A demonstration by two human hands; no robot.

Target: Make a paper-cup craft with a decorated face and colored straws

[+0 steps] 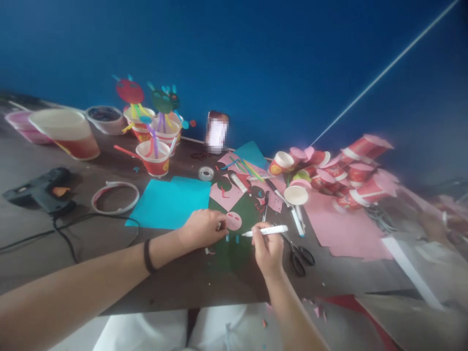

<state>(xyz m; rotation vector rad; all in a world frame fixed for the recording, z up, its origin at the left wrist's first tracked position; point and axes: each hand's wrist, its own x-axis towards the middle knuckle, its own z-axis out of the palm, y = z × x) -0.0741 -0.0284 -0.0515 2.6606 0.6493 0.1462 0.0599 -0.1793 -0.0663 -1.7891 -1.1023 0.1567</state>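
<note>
My right hand [268, 248] grips a white marker pen [268, 230], its tip pointing left over the dark green paper [234, 253]. A pink paper circle [233, 221] with small darker oval marks lies on the green paper. My left hand [204, 228] rests at the circle's left edge with its fingers pinched together; what they hold, if anything, is too small to make out. Just below the circle are two small blue paper strips [237, 239]. Black-handled scissors [302, 258] lie right of my right hand, partly behind it.
Blue paper [168, 202], a tape ring [115, 197] and a glue gun [40, 192] with a trailing cord lie left. Paper cups [155, 163] with paper figures stand behind. Pink paper [340, 229] and heaped red cups [365, 173] are right. A phone [217, 131] leans against the wall.
</note>
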